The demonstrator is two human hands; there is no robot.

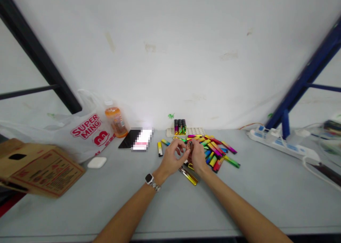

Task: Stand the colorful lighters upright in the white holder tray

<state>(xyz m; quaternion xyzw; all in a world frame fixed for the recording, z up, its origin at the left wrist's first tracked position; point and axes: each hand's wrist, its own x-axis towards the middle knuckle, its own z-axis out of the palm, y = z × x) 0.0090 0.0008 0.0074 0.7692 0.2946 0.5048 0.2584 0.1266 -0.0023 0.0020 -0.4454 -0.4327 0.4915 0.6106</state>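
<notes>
My left hand (172, 158) and my right hand (198, 157) meet above the table, fingers curled in toward each other. A small dark piece (190, 145) shows at the fingertips of my right hand; its kind is too small to tell. The thumb of my left hand reaches close to it, and what those fingers pinch is hidden. Around and behind the hands lies a loose pile of slim, shiny sticks (216, 150) in rainbow colours. One gold stick (188, 176) lies below the hands. Behind them, several black-topped sticks (180, 127) stand upright in a white holed tray (197, 131).
At left are a cardboard box (50, 172), a plastic bag (90, 129), an orange drink bottle (116, 121), a white case (97, 162) and a dark tablet-like device (130, 138). A white power strip (283, 145) with cables lies at right. A wall closes off the back.
</notes>
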